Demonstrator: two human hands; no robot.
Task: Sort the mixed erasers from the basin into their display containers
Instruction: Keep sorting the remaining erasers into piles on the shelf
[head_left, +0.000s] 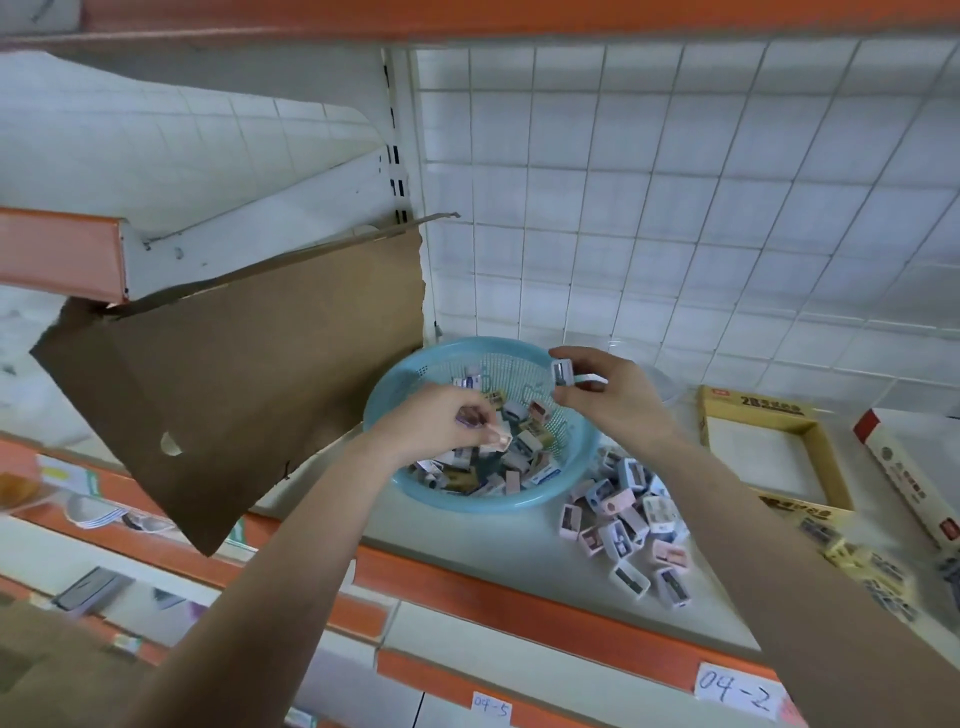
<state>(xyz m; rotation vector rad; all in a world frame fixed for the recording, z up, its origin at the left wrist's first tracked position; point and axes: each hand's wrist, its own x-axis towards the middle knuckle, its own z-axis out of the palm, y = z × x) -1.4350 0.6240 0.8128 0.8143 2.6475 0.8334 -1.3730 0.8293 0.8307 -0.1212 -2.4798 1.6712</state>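
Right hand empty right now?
No, the right hand pinches a small white eraser above the rim of the blue basin.

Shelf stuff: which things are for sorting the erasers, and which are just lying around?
For the job:
- blue basin with mixed erasers
- left hand, pinching some of them
- right hand, holding a white eraser
- sorted pile beside the basin
- yellow display box

Just lying about:
- brown cardboard sheet
- 04-2 label

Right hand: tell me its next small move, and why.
Probably the right hand should carry the white piece it pinches above the basin down and right to the loose pile of similar pieces on the shelf, where picked ones seem to gather.
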